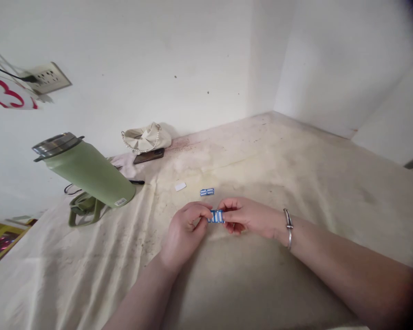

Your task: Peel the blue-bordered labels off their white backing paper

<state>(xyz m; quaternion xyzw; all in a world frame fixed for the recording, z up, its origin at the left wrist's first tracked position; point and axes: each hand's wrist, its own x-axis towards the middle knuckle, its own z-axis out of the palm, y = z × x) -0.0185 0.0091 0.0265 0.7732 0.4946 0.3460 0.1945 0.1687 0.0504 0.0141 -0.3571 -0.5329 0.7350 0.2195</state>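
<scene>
Between my two hands is a small flat blue-and-white piece (215,216), its white bars edged in blue; its exact kind I cannot make out. My left hand (187,229) pinches its left end with thumb and forefinger. On the right end, the fingers of my right hand (237,214) are closed, with a silver bangle on that wrist. Just beyond my hands a similar blue-and-white piece (207,191) lies on the cloth. To its left rests a small white paper slip (180,186).
A green tumbler (92,172) stands at the left, its green lid (84,208) beside it. Near the wall lie a cream bag (147,138) with a beaded strap, a dark phone (149,156) and a black pen (136,182). A wrinkled beige cloth (296,183) covers the table.
</scene>
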